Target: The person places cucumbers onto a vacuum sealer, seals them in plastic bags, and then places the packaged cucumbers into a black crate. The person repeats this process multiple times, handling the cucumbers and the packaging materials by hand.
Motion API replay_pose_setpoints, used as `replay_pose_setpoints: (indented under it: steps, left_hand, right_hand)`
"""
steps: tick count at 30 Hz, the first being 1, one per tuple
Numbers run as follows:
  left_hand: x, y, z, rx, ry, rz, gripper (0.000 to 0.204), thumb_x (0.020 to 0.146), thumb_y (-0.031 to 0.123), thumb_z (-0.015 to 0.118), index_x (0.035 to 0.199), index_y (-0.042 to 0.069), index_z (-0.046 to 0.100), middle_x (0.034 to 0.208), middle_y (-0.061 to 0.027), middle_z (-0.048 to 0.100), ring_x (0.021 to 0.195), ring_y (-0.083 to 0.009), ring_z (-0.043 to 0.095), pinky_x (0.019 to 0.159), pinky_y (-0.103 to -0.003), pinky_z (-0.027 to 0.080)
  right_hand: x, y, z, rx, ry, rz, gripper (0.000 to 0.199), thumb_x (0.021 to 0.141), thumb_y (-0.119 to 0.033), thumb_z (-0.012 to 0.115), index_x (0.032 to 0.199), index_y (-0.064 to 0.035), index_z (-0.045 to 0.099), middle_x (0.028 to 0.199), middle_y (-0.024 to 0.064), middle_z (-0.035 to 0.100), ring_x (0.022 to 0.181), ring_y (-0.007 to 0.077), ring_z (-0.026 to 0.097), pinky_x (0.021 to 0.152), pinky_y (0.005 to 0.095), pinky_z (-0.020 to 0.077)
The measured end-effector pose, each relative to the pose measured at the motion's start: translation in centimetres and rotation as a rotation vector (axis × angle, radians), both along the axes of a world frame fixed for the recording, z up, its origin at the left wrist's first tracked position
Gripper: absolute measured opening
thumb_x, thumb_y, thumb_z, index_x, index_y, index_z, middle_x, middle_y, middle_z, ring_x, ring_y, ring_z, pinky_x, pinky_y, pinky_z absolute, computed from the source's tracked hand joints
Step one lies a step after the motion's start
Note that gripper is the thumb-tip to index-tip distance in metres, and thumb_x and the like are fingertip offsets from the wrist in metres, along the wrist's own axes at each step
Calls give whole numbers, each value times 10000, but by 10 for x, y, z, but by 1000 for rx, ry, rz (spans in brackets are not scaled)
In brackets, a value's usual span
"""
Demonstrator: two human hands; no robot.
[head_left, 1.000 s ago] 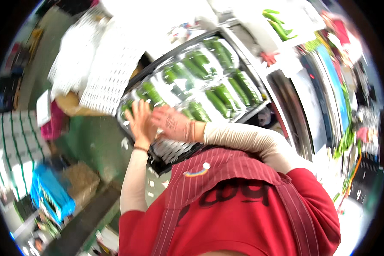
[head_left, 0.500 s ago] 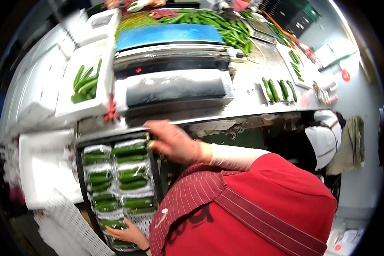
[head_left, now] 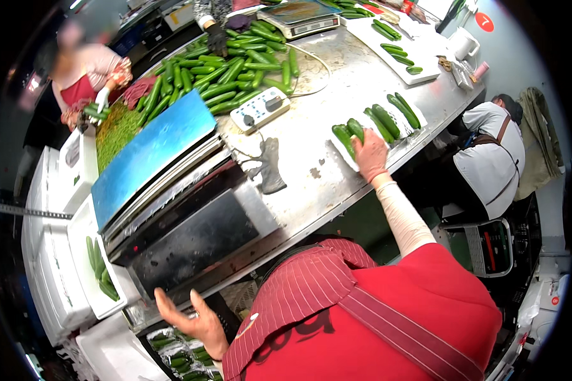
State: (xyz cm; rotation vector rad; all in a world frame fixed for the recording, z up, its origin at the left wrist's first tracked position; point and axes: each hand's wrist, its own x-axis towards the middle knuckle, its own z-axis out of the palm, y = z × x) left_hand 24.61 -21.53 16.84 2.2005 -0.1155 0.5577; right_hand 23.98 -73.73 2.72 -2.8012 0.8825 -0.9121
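Several cucumbers lie in pairs on small white trays at the right side of the steel table. My right hand [head_left: 370, 154] is closed over the nearest pair of cucumbers [head_left: 342, 136] and their tray, by the table's front edge. Further right rest a second pair [head_left: 382, 122] and a third pair [head_left: 404, 109]. My left hand [head_left: 200, 322] is open and holds nothing, its fingers spread beside the wrapping machine [head_left: 197, 238]. Just below it, the black crate holds film-wrapped cucumber packs [head_left: 183, 355], partly cut off by the lower edge.
A large cucumber pile [head_left: 235, 66] covers the table's far side, near a power strip [head_left: 260, 109], a dark glove [head_left: 272, 166] and a scale [head_left: 299, 19]. One co-worker [head_left: 86, 76] stands far left. A co-worker's black-gloved hand [head_left: 217, 39] touches the pile. Another person [head_left: 492, 149] bends at right.
The view has swung to the right. My right hand has gone from the crate's edge to the cucumbers on the table. My left hand has lifted off the packs in the crate.
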Motion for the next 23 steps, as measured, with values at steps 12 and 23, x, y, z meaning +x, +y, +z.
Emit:
replay_pose_setpoints:
  steps: [12,23]
  left_hand:
    - [159,-319,-57,-87,569,-861,695,937,349,601,1409,-87,340,1367,-315,451,1280,-380,470,1061,-434,388]
    - [200,-392,-118,613,667,-800,887,862,649,541,1446,1,378,1384,-264,465,1289,-418,437,1068,-473,365]
  right_hand:
    - [46,42,19,219,-79,439,521,839,-245,685,1245,29,507,1191,192,561,1124,344,522,995,444,401]
    - [-12,15,-26,1413,-359,-56,568,1003,-283,549,1383,94,361,1276,261,553,1121,363,572,997,399,436]
